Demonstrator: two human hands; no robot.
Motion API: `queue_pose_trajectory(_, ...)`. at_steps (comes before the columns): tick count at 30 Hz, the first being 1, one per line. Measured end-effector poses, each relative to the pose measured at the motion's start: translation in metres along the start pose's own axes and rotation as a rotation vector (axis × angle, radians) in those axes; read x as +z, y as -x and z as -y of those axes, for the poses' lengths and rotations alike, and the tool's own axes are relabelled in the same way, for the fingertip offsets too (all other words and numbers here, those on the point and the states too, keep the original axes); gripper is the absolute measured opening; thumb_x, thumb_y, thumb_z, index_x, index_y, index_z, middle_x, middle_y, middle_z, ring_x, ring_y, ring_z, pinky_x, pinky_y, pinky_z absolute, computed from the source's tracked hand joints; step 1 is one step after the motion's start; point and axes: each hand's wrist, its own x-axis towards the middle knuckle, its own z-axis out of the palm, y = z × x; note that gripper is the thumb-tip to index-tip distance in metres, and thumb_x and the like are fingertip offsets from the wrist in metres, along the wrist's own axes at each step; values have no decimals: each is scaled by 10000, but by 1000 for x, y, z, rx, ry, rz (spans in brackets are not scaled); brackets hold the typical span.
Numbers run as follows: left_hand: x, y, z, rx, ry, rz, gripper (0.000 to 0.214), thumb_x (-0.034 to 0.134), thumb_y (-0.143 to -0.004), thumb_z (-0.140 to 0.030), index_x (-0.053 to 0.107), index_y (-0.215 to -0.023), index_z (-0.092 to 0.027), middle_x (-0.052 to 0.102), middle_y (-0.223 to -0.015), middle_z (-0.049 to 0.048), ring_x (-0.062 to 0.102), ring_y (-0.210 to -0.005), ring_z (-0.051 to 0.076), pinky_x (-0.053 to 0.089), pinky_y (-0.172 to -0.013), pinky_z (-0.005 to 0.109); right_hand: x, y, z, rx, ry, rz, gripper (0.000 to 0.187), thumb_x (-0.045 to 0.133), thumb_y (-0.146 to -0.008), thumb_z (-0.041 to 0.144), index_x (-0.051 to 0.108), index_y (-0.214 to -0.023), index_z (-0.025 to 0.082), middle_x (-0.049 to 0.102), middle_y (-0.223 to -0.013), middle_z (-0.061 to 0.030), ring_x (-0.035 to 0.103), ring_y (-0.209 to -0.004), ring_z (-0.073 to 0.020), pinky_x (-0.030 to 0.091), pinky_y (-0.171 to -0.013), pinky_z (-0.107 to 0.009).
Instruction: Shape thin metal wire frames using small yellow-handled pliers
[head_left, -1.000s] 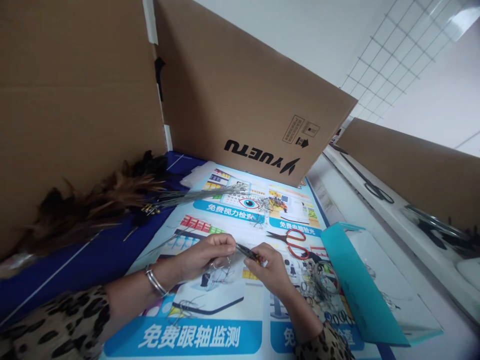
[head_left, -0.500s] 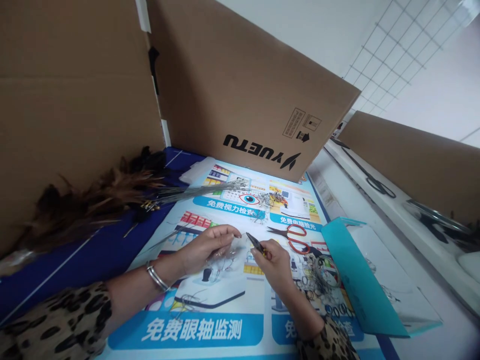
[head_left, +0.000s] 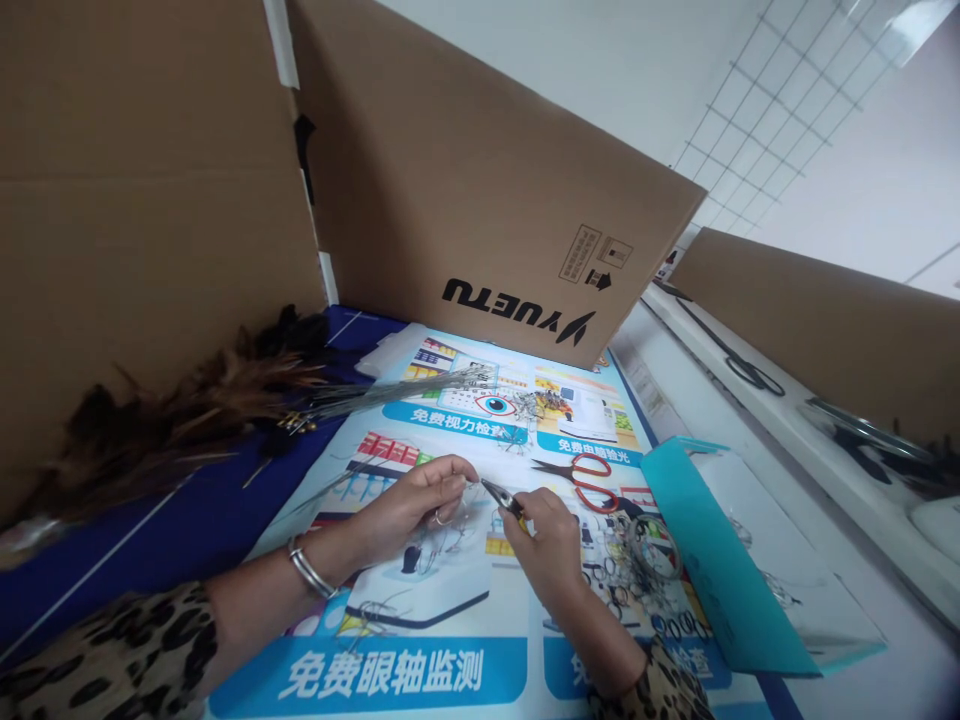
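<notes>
My left hand (head_left: 427, 492) is closed in a pinch over the printed mat, holding thin wire (head_left: 459, 515) that hangs in fine loops below the fingers. In my right hand (head_left: 549, 535) is a pair of pliers (head_left: 499, 494), their jaws pointing left and meeting the wire close to my left fingertips. Just beyond the right hand lie scissors (head_left: 581, 478) with red handles. To its right are a coil of wire (head_left: 654, 547) and a scatter of small metal rings (head_left: 611, 590). Loose wire bits (head_left: 382, 608) rest below my left hand.
A bundle of straight wires (head_left: 405, 388) and brown and black feathers (head_left: 195, 390) lie at the left and back. Cardboard panels (head_left: 465, 180) stand behind. At the right is an open teal box (head_left: 694, 560) with wire pieces inside.
The pliers have moved left and tilted, so their tips now meet the wire at my left fingertips; before, a small gap showed. The view has shifted slightly.
</notes>
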Motion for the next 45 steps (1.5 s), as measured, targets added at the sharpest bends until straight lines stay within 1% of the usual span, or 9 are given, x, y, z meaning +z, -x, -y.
queue_pose_trajectory(3,-1,-2,2,6,-13,-3,245,523,-815,-373,517,-959,-174,406,-508,-64,303,-442,58,244,-449,180,0,0,-1,-2,49,-9,132,507,-810,267,611,-848,194,561,-768,-46,513,-752,-160,394,-694,-258)
queue_pose_trajectory(8,0,-1,0,31,-5,-80,278,492,-833,-386,492,-1032,-193,425,-540,-57,337,-471,69,254,-457,182,-2,-1,0,90,25,43,105,524,-797,274,582,-749,201,540,-703,-16,502,-685,-140,384,-627,-230)
queue_pose_trajectory(15,6,-1,-5,99,-3,-198,255,487,-833,-395,518,-993,-199,449,-562,-38,377,-516,92,289,-485,193,-3,2,4,81,-55,62,99,523,-788,269,574,-732,205,530,-682,-6,502,-664,-132,380,-605,-218)
queue_pose_trajectory(19,6,-1,-3,94,-20,-233,245,480,-837,-398,525,-991,-213,440,-560,-39,373,-525,95,294,-498,199,-2,2,5,93,-73,80,86,529,-786,261,569,-733,206,532,-690,-4,500,-666,-131,375,-605,-217)
queue_pose_trajectory(25,7,-1,-2,87,-22,-240,230,474,-846,-388,522,-992,-217,438,-575,-37,364,-532,91,276,-487,192,0,1,7,110,-96,109,78,542,-784,265,570,-740,206,530,-700,-6,496,-675,-135,369,-606,-220)
queue_pose_trajectory(33,8,0,-3,104,-69,-234,212,450,-860,-376,517,-992,-224,439,-578,-40,385,-549,95,296,-515,200,1,2,7,118,-129,105,78,545,-780,257,565,-729,201,516,-686,-2,488,-662,-131,358,-597,-221)
queue_pose_trajectory(40,6,-1,-1,144,-184,-283,213,438,-864,-369,519,-990,-217,464,-605,-35,405,-582,103,316,-552,209,0,1,5,150,-181,133,98,546,-776,259,548,-701,195,498,-673,13,476,-648,-116,340,-585,-208)
queue_pose_trajectory(45,6,-1,-2,140,-182,-296,213,441,-861,-371,517,-979,-210,467,-609,-33,414,-594,108,331,-561,213,-2,-3,0,205,-173,115,147,531,-775,280,528,-659,190,466,-651,19,445,-641,-114,320,-577,-205)
